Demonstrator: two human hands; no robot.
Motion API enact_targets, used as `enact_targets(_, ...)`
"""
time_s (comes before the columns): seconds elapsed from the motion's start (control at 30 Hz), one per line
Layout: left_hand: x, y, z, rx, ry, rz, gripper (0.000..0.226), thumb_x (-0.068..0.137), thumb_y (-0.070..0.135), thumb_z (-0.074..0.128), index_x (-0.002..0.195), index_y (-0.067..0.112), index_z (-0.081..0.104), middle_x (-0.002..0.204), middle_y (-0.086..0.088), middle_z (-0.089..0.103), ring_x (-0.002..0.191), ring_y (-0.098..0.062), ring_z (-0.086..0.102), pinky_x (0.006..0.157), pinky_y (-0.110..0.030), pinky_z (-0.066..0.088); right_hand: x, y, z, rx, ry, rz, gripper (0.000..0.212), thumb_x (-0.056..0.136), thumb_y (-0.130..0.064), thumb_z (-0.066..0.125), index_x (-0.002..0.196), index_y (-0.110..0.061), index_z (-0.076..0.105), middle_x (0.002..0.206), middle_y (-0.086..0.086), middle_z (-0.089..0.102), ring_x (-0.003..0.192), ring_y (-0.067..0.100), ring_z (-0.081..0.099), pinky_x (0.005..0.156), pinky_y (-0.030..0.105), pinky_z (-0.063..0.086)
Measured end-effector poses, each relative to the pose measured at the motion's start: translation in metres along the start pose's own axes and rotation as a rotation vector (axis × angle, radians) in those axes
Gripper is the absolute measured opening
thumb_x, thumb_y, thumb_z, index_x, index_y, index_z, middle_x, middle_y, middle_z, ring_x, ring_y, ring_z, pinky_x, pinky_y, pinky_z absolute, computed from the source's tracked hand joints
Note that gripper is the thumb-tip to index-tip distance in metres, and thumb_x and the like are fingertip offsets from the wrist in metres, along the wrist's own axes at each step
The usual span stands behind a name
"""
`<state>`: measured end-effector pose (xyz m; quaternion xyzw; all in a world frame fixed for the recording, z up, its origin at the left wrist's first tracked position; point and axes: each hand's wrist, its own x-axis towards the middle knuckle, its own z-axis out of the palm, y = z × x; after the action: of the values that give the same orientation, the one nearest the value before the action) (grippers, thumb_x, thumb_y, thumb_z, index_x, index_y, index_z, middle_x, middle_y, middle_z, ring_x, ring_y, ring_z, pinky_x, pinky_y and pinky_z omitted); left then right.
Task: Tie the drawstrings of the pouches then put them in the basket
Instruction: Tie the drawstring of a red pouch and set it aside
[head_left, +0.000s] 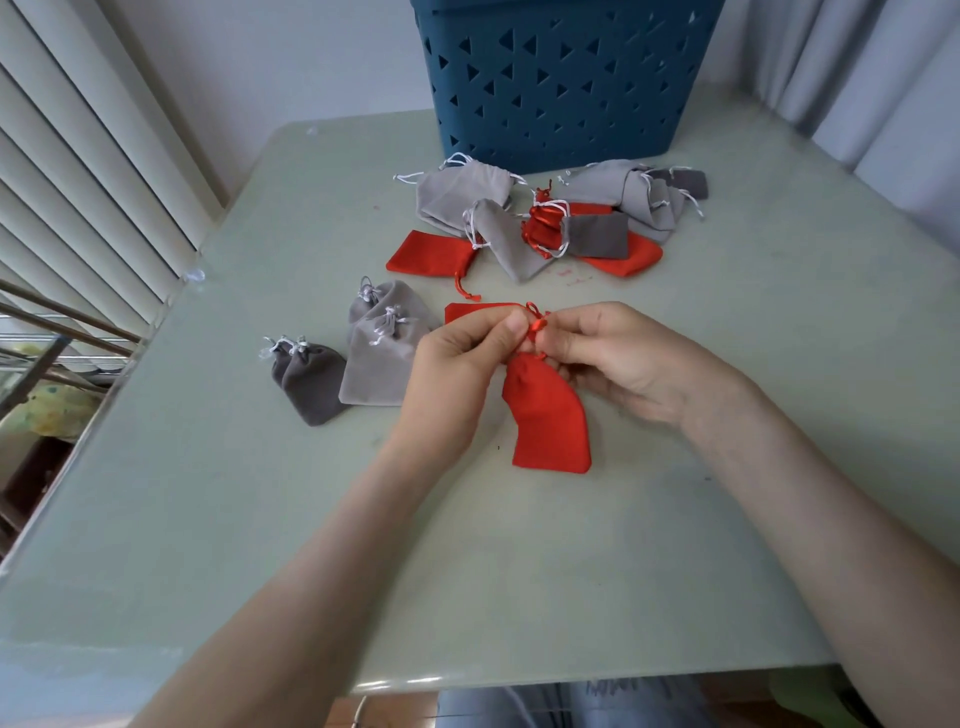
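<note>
Grey pouches (358, 364): cinched, on the counter (208, 519) left of centre, just beside the left hand.
Left hand (457, 374): fingers curled, pinching the red drawstring (537, 325).
Red pouch (550, 415): centre frame, neck between both hands, body below them.
Right hand (623, 364): pinching the same drawstring.
Basket (561, 78): blue, top centre-right.

Basket (561, 78): 1, far. Table (519, 571): 1. Red pouches (548, 415): 5, with 2 near centre and 3 in the far heap (545, 223). Dark grey pouches (311, 384): 4, with 2 near left and 2 in the heap. Light grey pouches (379, 364): 2 near left, at least 3 in the heap; overlap there, so heap counts are rough.
</note>
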<state>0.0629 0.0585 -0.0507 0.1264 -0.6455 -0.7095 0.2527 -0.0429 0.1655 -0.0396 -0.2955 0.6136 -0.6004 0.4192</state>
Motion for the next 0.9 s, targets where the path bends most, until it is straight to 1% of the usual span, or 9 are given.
enact_targets(0.07,0.000,0.000,0.000,-0.005,-0.022,0.014,0.017,0.093,0.008,0.053,0.087,0.010,0.069,0.076,-0.002,0.068,0.075,-0.018,0.060,0.077,-0.035,0.050,0.001,0.002,-0.003,0.135,-0.076,0.040,0.031,0.056,-0.043,0.083,0.068,-0.016,0.075,0.071,0.002,0.060,0.067,0.010,0.051,0.071,0.024,0.043)
enact_targets(0.13,0.000,0.000,0.000,-0.003,-0.024,0.039,0.014,0.091,0.013,0.055,0.082,0.014,0.067,0.075,-0.001,0.067,0.076,-0.020,0.059,0.079,-0.040,0.049,0.003,0.006,-0.004,0.210,-0.109,0.058,0.051,0.037,-0.051,0.091,0.071,-0.015,0.075,0.070,0.002,0.062,0.069,0.013,0.050,0.071,0.025,0.042)
enact_targets(0.27,-0.001,0.002,-0.003,0.113,-0.030,0.142,0.009,0.087,0.015,0.054,0.083,0.018,0.062,0.076,0.011,0.065,0.076,-0.008,0.058,0.076,-0.023,0.046,0.006,0.007,-0.002,0.307,-0.117,0.089,0.054,0.032,-0.049,0.093,0.069,-0.014,0.074,0.068,0.001,0.061,0.066,0.011,0.047,0.067,0.022,0.041)
enact_targets(0.37,-0.001,0.002,-0.005,0.231,-0.059,0.228,0.007,0.088,0.021,0.057,0.083,0.023,0.061,0.078,0.013,0.063,0.078,-0.009,0.057,0.077,-0.028,0.045,0.003,0.003,0.000,0.369,-0.092,0.122,0.038,0.046,-0.040,0.088,0.065,-0.012,0.070,0.059,-0.002,0.059,0.053,0.004,0.050,0.057,0.015,0.043)
enact_targets(0.43,0.001,0.001,-0.008,0.322,-0.064,0.289,0.008,0.087,0.028,0.055,0.081,0.029,0.060,0.079,0.014,0.062,0.078,-0.012,0.057,0.077,-0.034,0.047,-0.001,-0.001,0.003,0.375,-0.054,0.145,0.024,0.065,-0.032,0.069,0.069,-0.010,0.062,0.052,-0.003,0.056,0.045,0.002,0.048,0.049,0.013,0.041)
enact_targets(0.57,0.002,0.001,-0.012,0.487,-0.039,0.366,0.014,0.088,0.024,0.054,0.078,0.034,0.058,0.077,0.019,0.060,0.076,-0.008,0.057,0.074,-0.031,0.047,-0.007,-0.007,0.005,0.321,-0.045,0.143,0.013,0.068,-0.022,0.059,0.064,-0.009,0.061,0.051,-0.001,0.056,0.044,0.004,0.048,0.046,0.013,0.042)
enact_targets(0.67,0.001,0.002,-0.013,0.488,-0.031,0.310,0.018,0.086,0.020,0.055,0.078,0.036,0.057,0.072,0.018,0.062,0.072,-0.007,0.059,0.072,-0.029,0.048,-0.009,-0.009,0.001,0.161,-0.051,0.111,0.012,0.068,-0.020,0.061,0.074,-0.009,0.061,0.056,-0.002,0.059,0.051,0.004,0.051,0.052,0.013,0.044)
enact_targets(0.83,-0.001,0.002,-0.012,0.447,-0.016,0.177,0.012,0.086,0.028,0.056,0.075,0.030,0.060,0.080,-0.001,0.070,0.077,-0.025,0.064,0.075,-0.047,0.051,-0.009,-0.007,-0.001,-0.056,-0.054,0.027,0.009,0.074,-0.014,0.066,0.082,-0.009,0.064,0.063,-0.002,0.062,0.057,0.005,0.054,0.059,0.016,0.043)
enact_targets(0.9,0.000,0.002,-0.013,0.451,-0.026,0.097,0.014,0.087,0.026,0.057,0.073,0.027,0.062,0.082,-0.003,0.071,0.075,-0.023,0.062,0.075,-0.043,0.050,-0.009,-0.005,0.003,-0.136,0.000,0.002,0.002,0.083,-0.007,0.065,0.082,-0.009,0.064,0.066,0.000,0.063,0.059,0.006,0.054,0.060,0.016,0.043)
